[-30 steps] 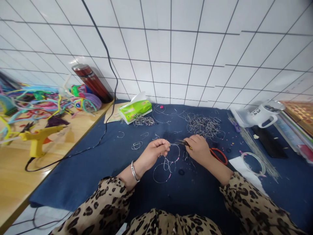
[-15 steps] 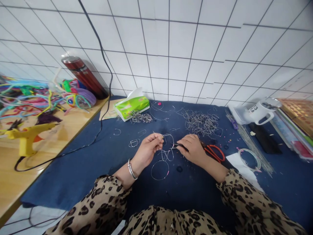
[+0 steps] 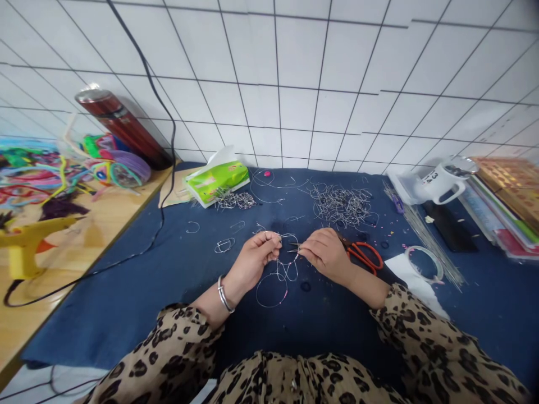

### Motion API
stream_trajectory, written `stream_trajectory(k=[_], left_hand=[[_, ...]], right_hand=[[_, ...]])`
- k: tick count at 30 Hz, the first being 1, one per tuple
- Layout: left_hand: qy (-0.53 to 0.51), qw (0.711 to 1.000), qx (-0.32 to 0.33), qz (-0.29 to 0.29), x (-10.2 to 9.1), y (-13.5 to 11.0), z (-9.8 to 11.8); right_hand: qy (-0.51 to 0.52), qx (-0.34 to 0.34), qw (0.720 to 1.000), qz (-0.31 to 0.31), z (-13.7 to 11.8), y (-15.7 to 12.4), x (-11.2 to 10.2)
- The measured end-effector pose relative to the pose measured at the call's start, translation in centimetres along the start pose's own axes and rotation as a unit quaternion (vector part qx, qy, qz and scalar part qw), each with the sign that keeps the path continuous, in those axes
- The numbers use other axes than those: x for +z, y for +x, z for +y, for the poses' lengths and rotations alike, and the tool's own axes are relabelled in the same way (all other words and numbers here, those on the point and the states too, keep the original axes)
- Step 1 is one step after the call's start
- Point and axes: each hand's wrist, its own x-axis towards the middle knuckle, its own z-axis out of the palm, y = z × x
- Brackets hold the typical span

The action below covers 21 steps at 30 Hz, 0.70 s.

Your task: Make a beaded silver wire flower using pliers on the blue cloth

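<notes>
My left hand (image 3: 261, 249) pinches a thin silver wire loop (image 3: 297, 240) between thumb and fingertips. The loop has small pink beads on it and joins smaller wire loops below. In my right hand (image 3: 326, 252) is a dark tool with two thin pointed tips (image 3: 293, 247); my fingers hide most of it, so I cannot tell tweezers from fine pliers. Its tips point left, at the right side of the loop. Just below, a larger wire ring (image 3: 257, 293) with pink beads rests on the blue cloth (image 3: 337, 342).
Behind my right wrist lies an orange-handled tool (image 3: 370, 255). Bent wire pieces (image 3: 341, 205) are heaped farther back, near a green tissue pack (image 3: 219, 182). Straight wires (image 3: 432, 244), a wire coil (image 3: 440, 272) and a white mug (image 3: 446, 180) are right; a yellow glue gun (image 3: 27, 247) is left.
My view has shifted slightly, so most things sit farther left. The tool's tips have moved from beside the loop's right edge to across it, and my hands are a little closer together.
</notes>
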Motion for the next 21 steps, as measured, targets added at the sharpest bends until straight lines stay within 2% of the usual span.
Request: stream_trajectory(k=[5, 12, 17, 21], left_hand=[[0.007, 1.000, -0.004, 0.003, 0.1, -0.1, 0.1], [-0.036, 0.995, -0.059, -0.065, 1.1, -1.1, 0.2], [-0.080, 0.989, -0.089, -0.084, 1.4, -1.2, -0.1], [-0.105, 0.985, -0.101, -0.097, 1.5, -1.2, -0.4]], right_hand=[[-0.007, 0.014, 1.000, -0.006, 0.1, 0.1, -0.2], [0.019, 0.084, 0.996, -0.019, 0.1, 0.1, -0.4], [0.115, 0.113, 0.987, 0.000, -0.4, 0.3, -0.7], [0.223, 0.136, 0.964, -0.049, -0.6, 0.5, -0.9]])
